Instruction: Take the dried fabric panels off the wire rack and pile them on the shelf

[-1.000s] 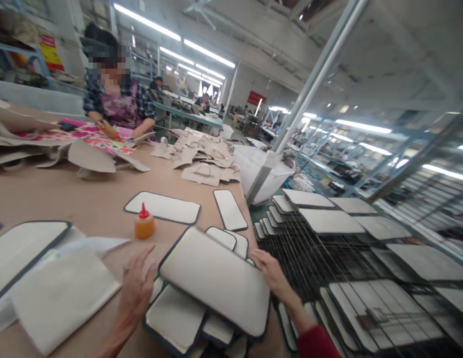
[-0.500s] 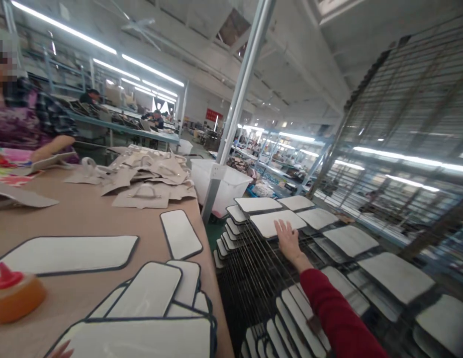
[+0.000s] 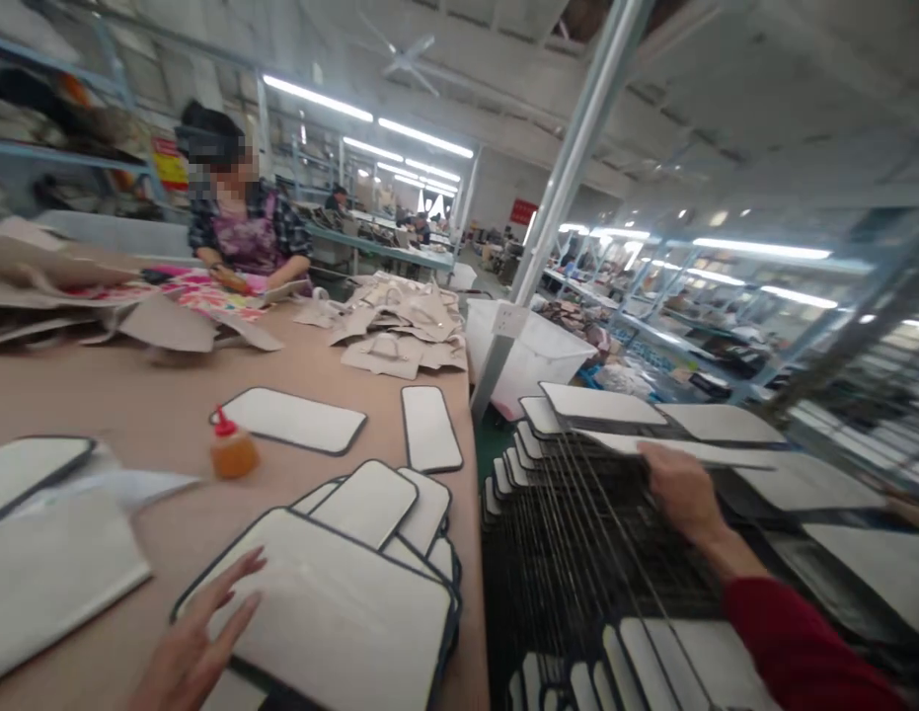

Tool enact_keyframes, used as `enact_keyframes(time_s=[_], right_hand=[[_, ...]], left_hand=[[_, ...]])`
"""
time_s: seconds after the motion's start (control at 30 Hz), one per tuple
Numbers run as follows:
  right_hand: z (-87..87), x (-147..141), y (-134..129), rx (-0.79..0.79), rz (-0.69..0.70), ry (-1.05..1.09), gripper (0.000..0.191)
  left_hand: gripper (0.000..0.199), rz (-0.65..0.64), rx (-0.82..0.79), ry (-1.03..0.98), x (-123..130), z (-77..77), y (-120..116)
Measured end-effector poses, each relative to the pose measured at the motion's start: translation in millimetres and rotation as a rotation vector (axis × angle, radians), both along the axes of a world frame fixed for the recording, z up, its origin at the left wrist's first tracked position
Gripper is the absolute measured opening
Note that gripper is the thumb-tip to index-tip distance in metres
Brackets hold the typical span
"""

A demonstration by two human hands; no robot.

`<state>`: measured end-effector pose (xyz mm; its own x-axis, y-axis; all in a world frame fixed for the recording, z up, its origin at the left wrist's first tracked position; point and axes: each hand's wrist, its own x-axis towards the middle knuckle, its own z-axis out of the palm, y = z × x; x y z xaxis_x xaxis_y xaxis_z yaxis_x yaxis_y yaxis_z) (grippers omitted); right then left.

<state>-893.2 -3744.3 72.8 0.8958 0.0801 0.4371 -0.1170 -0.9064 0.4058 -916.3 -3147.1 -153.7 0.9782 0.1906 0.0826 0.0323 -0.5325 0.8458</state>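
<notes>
1. Your right hand [image 3: 681,491] clamps its fingers on the edge of a panel [image 3: 614,442], which tilts over the rack [image 3: 577,538] right of the table [image 3: 133,395].
2. Your left hand [image 3: 196,637], fingers apart, is over the pile [image 3: 355,592] on the table; contact is unclear.
3. The bottle [image 3: 234,454] stands on the table.

Right hand [image 3: 681,494] went from beside the large panel [image 3: 341,602] to a rack panel [image 3: 614,441]; spread over it half a second ago, now gripping its edge, panel tipped up from flat. Large panel shifted nearer since a second ago, more of the smaller panels [image 3: 366,504] showing. Left hand [image 3: 196,632] back in frame, over the large panel.
</notes>
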Motion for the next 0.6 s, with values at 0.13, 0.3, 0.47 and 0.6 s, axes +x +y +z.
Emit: enact_keyframes(time_s=[0.13, 0.3, 0.47, 0.6], right_hand=[[44.1, -9, 54, -0.025, 0.155, -0.238, 0.04], [64.7, -28, 188, 0.03, 0.569, -0.413, 0.039], [-18.3, -45, 304, 0.186, 0.875, -0.239, 0.06], [-128.2, -74, 355, 0.364, 0.896, 0.249, 0.069]], left_hand=[[0.057, 0.033, -0.092, -0.023, -4, 42.7, -6], [0.056, 0.052, -0.185, -0.058, -3, 52.3, 11], [0.057, 0.188, -0.285, -0.158, -4, 69.9, 51], [0.047, 0.087, -0.258, -0.183, 1, 67.9, 67]])
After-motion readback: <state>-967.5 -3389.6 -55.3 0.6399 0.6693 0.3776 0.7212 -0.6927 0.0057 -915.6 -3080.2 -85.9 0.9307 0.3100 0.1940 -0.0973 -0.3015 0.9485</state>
